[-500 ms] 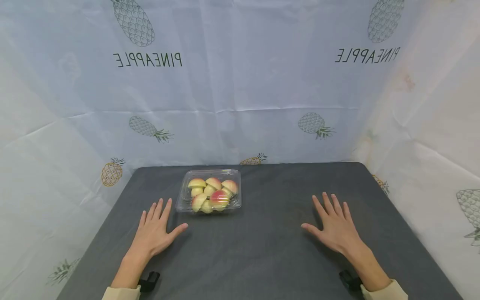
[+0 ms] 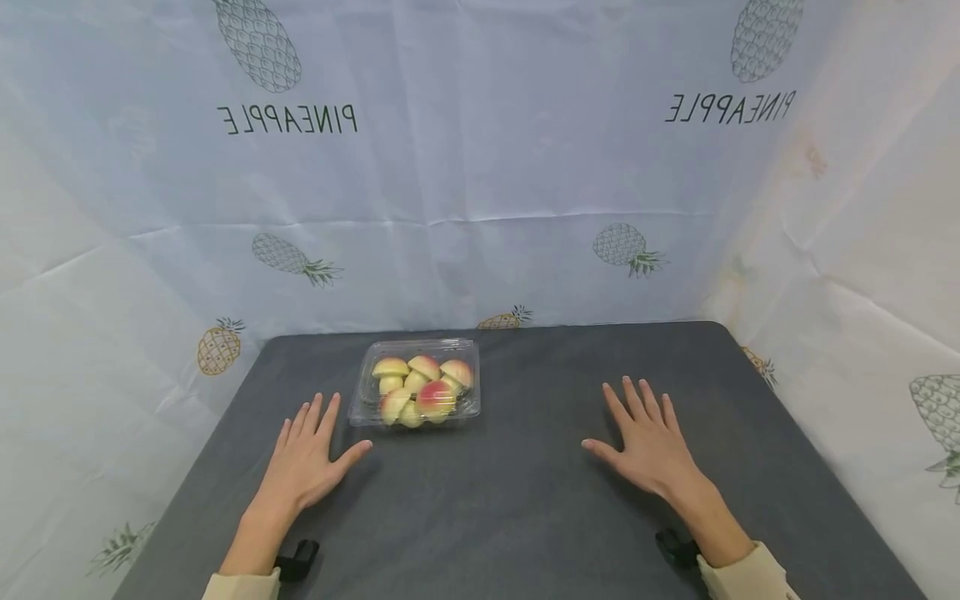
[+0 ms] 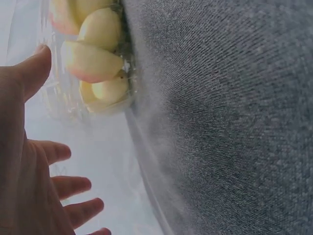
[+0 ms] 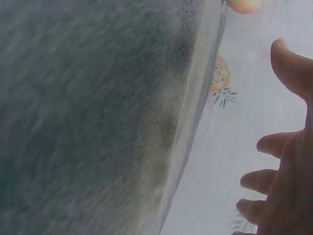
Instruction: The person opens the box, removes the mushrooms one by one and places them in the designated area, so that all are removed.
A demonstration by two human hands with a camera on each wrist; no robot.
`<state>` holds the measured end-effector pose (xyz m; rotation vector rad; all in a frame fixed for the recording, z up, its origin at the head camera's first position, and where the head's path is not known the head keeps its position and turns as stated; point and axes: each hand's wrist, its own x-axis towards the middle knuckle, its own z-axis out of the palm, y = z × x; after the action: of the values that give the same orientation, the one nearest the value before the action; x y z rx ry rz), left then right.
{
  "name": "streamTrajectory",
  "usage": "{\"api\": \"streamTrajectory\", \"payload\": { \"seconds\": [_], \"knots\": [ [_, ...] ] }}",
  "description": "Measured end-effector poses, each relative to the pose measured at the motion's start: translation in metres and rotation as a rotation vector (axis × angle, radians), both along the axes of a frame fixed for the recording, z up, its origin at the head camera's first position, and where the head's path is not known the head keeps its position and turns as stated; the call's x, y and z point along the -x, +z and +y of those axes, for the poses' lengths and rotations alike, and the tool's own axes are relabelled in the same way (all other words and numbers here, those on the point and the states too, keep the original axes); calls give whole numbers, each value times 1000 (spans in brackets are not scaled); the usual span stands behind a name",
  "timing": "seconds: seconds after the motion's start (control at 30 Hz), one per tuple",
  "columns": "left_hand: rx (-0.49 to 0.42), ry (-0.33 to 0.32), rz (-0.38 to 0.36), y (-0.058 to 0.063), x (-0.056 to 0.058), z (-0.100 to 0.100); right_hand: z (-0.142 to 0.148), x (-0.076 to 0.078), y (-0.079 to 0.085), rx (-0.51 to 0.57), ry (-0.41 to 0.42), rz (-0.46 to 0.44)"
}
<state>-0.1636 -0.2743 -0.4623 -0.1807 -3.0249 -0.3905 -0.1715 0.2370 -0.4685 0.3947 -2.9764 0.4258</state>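
"Plastic, clear, that box (image 2: 363, 412) of mushroom-shaped pieces (image 2: 435, 402) — whereabouts is it?"

"Near the far edge of the dark surface (image 2: 480, 517), toward its left corner, long side running roughly along that edge."

"And who's nearer?"

"Left hand (image 2: 303, 462), clearly — box just ahead and to its right, untouched. From the right hand (image 2: 651, 450) it's well apart, ahead and leftward. Both hands are apart, fingers spread, holding nothing."
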Motion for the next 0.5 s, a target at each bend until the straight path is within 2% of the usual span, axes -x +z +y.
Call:
{"api": "streamTrajectory", "payload": {
  "seconds": [0.2,0.5],
  "knots": [
    [2,-8,18,3,3,0,-13,4,6,-10,4,9],
    [-9,-35,67,-2,10,-2,-29,9,4,-6,36,14]
  ]
}}
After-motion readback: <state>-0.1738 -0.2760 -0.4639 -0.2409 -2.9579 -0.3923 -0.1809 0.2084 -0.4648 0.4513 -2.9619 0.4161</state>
